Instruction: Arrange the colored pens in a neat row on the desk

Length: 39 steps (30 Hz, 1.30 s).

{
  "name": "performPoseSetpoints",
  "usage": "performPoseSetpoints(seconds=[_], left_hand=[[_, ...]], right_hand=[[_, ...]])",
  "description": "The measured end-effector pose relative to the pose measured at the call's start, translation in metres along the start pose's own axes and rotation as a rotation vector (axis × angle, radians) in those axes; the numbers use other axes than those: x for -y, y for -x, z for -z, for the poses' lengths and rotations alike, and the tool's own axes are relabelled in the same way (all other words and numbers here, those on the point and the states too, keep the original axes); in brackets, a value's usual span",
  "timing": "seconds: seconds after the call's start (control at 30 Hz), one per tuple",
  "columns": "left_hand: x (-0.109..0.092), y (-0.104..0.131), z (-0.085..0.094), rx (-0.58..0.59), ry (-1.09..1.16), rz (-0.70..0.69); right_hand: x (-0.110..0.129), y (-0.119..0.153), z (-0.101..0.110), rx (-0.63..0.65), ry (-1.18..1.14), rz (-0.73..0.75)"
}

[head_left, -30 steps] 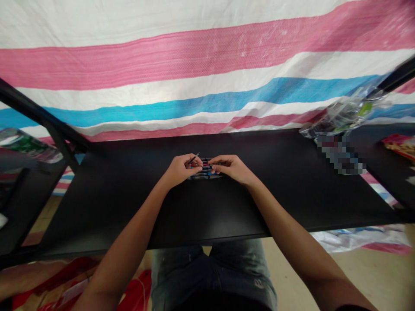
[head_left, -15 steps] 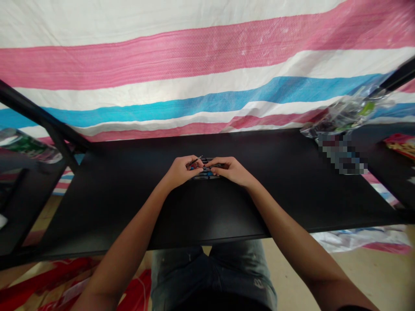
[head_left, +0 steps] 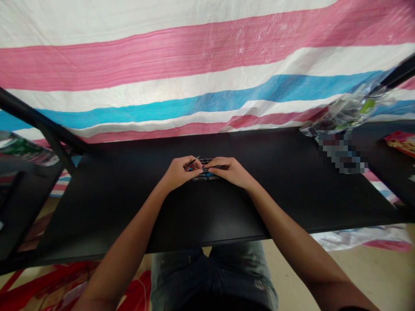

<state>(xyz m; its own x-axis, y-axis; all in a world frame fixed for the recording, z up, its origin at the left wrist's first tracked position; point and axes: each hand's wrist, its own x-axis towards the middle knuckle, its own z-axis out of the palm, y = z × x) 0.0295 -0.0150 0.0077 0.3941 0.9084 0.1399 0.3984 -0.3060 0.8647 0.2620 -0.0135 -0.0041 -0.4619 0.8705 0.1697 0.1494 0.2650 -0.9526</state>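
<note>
Several slim pens (head_left: 207, 176) lie side by side between my hands, over the middle of a black table (head_left: 201, 216). My left hand (head_left: 186, 171) is closed at their left end, its thumb and fingers pinching a thin dark pen that tilts up to the right. From the other side, my right hand (head_left: 227, 169) has its thumb and fingertips pressed together on the pens. The fingertips of both hands nearly meet. Some blue and red shows among the pens, but my fingers hide much of them.
Clear plastic packaging (head_left: 340, 114) sits at the table's back right corner, beside a pixelated item (head_left: 343, 155). Black metal bars (head_left: 58, 140) rise at the left. A striped sheet (head_left: 162, 60) hangs behind. A red snack packet (head_left: 402, 142) lies far right.
The camera view has shifted slightly. My hands stay in almost the same place, and fewer red parts show between my fingers. The right thumb has moved slightly to the left.
</note>
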Motion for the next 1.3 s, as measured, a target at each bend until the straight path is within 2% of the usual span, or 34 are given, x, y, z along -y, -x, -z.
performPoseSetpoints(seconds=[0.17, 0.37, 0.67, 0.8, 0.97, 1.2, 1.3], left_hand=[[-0.002, -0.001, -0.001, 0.015, -0.007, 0.004], [-0.004, -0.001, -0.001, 0.03, -0.014, 0.01], [0.0, 0.0, 0.0, 0.026, -0.018, -0.002], [0.004, -0.001, 0.004, 0.027, -0.074, -0.039], [0.008, -0.002, 0.008, 0.033, -0.035, -0.054], [0.008, -0.002, 0.012, 0.06, -0.35, -0.146], [0.01, -0.002, 0.013, 0.05, -0.397, -0.16]], right_hand=[[0.001, 0.001, -0.001, 0.004, 0.004, -0.046], [0.003, 0.003, -0.001, 0.054, -0.206, -0.169], [-0.001, 0.001, 0.0, 0.019, -0.237, -0.164], [0.003, 0.001, 0.002, 0.011, -0.213, -0.152], [0.007, 0.001, 0.003, -0.003, -0.203, -0.144], [-0.003, 0.0, 0.005, -0.111, -0.172, -0.132], [-0.006, 0.0, 0.007, -0.137, -0.165, -0.123]])
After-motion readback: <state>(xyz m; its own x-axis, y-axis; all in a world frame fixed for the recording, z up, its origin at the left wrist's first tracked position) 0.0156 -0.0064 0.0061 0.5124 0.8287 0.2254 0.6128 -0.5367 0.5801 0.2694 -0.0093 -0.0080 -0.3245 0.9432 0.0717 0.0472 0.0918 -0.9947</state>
